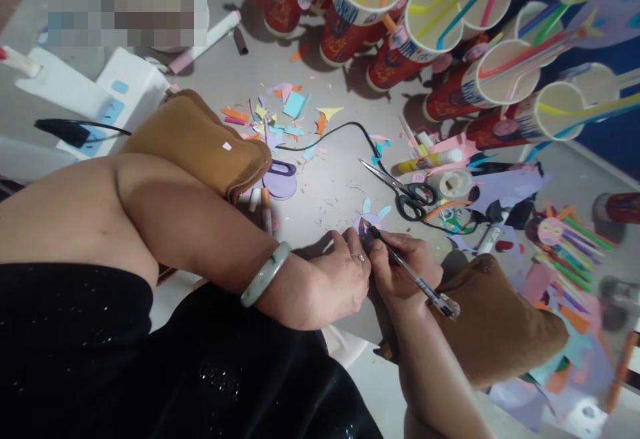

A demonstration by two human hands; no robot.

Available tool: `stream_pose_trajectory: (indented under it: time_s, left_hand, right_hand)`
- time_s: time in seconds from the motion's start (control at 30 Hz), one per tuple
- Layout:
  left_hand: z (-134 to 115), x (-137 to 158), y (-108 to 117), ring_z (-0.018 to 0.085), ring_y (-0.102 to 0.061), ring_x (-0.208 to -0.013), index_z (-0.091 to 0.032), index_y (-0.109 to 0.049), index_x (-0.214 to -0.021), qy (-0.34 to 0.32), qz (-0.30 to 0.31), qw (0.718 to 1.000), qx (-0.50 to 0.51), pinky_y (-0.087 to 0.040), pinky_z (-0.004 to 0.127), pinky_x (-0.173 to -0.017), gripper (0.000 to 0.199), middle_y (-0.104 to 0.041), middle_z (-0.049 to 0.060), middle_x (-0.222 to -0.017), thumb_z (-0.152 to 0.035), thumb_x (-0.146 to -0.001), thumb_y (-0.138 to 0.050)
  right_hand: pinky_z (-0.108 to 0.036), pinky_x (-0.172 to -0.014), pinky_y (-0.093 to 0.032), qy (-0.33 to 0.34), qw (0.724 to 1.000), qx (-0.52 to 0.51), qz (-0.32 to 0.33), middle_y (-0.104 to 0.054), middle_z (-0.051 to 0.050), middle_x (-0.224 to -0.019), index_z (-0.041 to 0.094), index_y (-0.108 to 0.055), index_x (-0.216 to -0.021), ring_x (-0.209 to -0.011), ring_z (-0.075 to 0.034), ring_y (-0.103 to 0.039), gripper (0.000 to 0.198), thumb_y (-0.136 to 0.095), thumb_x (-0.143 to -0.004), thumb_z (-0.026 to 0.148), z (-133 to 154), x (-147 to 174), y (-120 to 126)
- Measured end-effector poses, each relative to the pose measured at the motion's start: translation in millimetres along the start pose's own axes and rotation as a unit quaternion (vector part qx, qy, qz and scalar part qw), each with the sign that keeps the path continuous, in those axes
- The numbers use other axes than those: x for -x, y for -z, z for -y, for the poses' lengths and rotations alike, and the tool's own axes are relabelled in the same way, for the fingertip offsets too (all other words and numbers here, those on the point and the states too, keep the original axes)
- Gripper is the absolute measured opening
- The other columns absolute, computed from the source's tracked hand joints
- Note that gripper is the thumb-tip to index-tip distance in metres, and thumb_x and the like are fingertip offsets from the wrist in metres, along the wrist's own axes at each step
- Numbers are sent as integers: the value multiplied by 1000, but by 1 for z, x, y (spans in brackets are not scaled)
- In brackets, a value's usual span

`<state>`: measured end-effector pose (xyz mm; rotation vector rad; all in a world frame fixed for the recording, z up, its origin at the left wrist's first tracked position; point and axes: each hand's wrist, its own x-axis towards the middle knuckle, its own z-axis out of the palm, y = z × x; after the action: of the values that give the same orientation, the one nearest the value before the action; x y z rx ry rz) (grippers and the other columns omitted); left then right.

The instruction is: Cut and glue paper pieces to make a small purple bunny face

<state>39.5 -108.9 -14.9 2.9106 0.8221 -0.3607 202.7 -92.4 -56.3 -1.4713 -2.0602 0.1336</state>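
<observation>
In my right hand (405, 262) is a clear-barrelled pen (417, 276), its dark tip on a small purple paper cutout (367, 221) with two light-blue ear-shaped pieces. My left hand (343, 276), with a ring on a finger and a jade-like bangle at the wrist, has its fingers bent together at the cutout's near edge, steadying it. Both hands meet over the lower part of the cutout and hide it. Black-handled scissors (413, 199) lie half open just beyond, to the right. A purple paper piece with a dark purple clip (283, 169) is on the left.
Red paper cups (345, 26) with coloured straws crowd the back right. Paper scraps (295, 102) and a black cord (350, 126) lie mid-table. Brown cushions (200, 139) flank my arms. A roll of tape (453, 184), a yellow marker (430, 159) and straw bundles (575, 252) are on the right.
</observation>
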Motion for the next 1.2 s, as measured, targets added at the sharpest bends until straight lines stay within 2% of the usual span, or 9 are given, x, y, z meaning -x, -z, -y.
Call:
stream_pose_trajectory:
  time_s: [0.27, 0.53, 0.77, 1.2]
  left_hand:
    - [1, 1, 2, 48, -52, -137, -18, -63, -141, -3, 2, 1000, 10, -55, 64, -94, 46, -56, 25, -147, -25, -98, -50]
    - [5, 1, 5, 48, -51, -139, -15, -60, -143, -16, 22, 1000, -2, -55, 62, -95, 48, -54, 26, -149, -23, -99, -44]
    - [3, 2, 3, 48, -53, -136, -16, -63, -141, -4, -1, 1000, 4, -56, 62, -94, 46, -58, 26, -145, -23, -98, -48]
    - [-1, 1, -2, 48, -53, -136, -16, -67, -136, 10, -19, 1000, 12, -54, 65, -94, 44, -58, 25, -145, -25, -96, -51]
  right_hand:
    - [-26, -56, -57, 14, 1000, -10, -6, -81, -5, -84, 21, -66, -93, -70, -19, -78, 16, -65, -93, 37, 3, -4, 0]
    - [-28, -59, -57, -4, 1000, 2, -6, -80, -5, -86, 21, -68, -96, -70, -20, -77, 16, -66, -91, 35, -1, 0, 1]
    - [-28, -60, -58, -9, 999, -35, -9, -81, -5, -86, 21, -69, -95, -73, -20, -78, 15, -69, -89, 35, 0, -1, -1]
    - [-30, -57, -58, -33, 999, 9, -3, -80, -5, -82, 21, -69, -90, -69, -21, -77, 23, -65, -90, 43, 0, -2, 2]
